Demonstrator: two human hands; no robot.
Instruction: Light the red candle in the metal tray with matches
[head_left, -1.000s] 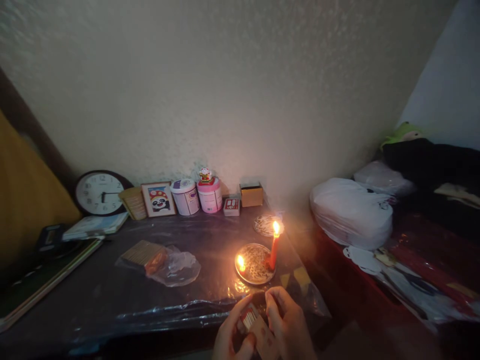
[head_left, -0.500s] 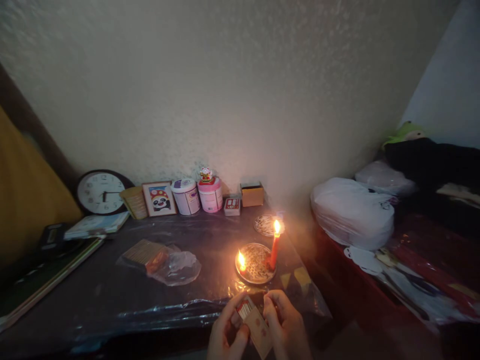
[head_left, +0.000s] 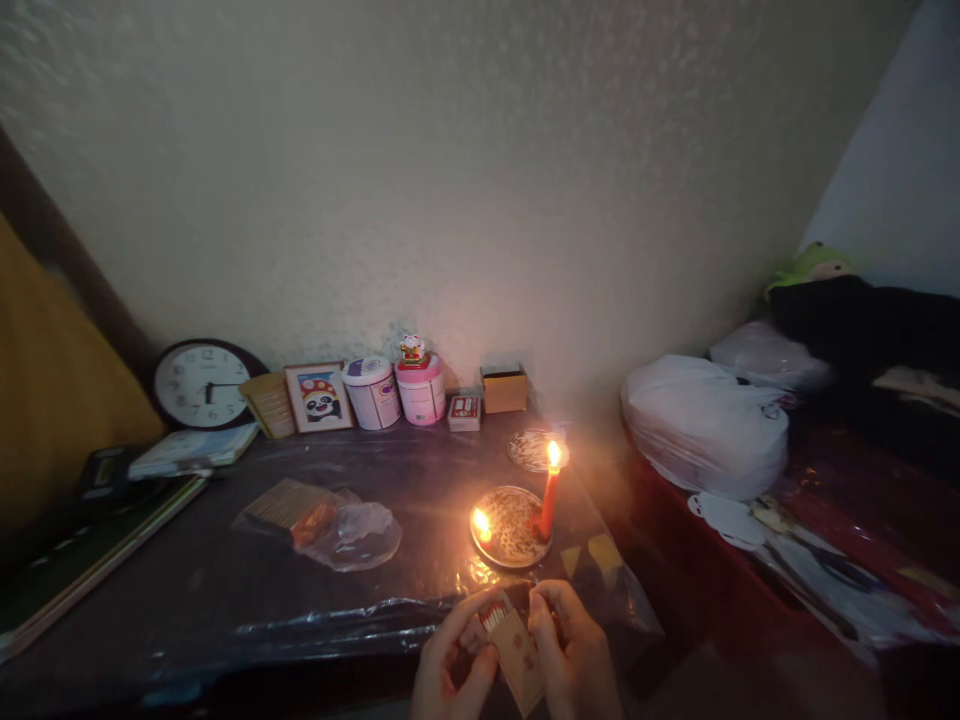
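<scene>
My left hand is closed around a small cardboard matchbox at the bottom of the view. The box's tray is slid partly out at the top, showing several red-tipped matches. My right hand is pinched shut at the box's right edge; what lies between its fingertips is too small to make out. Just beyond the hands, a round metal plate carries a tall lit red candle on its right and a short burning stub on its left.
Behind the plate lies a second round dish. A plastic-wrapped packet is left on the table. Along the wall stand a clock, a framed panda picture, two tubs and small boxes. White bags are right.
The matchbox and both hands have shifted only slightly. Fingers keep the same grip, and the stub's flame has changed shape a little.
</scene>
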